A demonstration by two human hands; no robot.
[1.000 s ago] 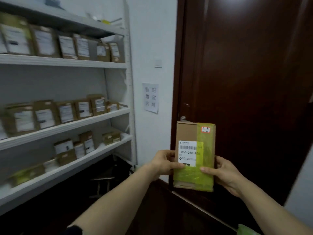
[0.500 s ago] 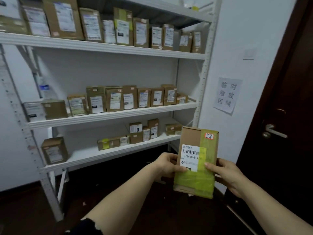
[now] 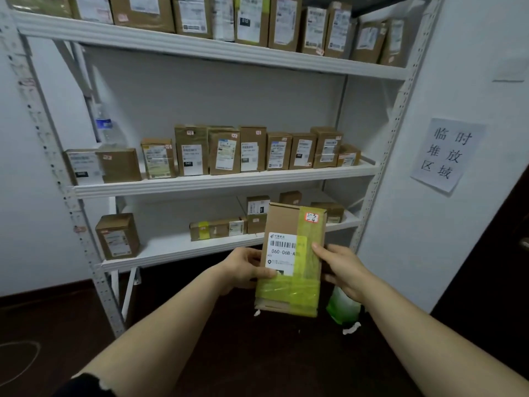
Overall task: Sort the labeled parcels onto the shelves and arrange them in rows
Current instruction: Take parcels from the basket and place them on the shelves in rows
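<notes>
I hold a tall cardboard parcel (image 3: 290, 259) upright in front of me, wrapped in yellow-green tape, with a white barcode label reading 060-06B and a small red-marked sticker at its top right. My left hand (image 3: 246, 270) grips its left edge and my right hand (image 3: 340, 267) grips its right edge. Behind it stands a white shelf rack (image 3: 217, 181). Its middle shelf carries a row of upright labelled parcels (image 3: 252, 150). The lower shelf (image 3: 177, 247) holds a few boxes, one at the left (image 3: 118, 235) and several near the right.
The top shelf (image 3: 200, 47) is packed with a row of parcels. A paper sign (image 3: 448, 154) hangs on the white wall right of the rack. A dark door edge (image 3: 501, 253) is at far right. A green-white bag (image 3: 343, 309) lies on the dark floor below my right hand.
My view has swung left from the dark door to face the shelf rack, which now looks closer. The parcel stays held upright in both hands.
</notes>
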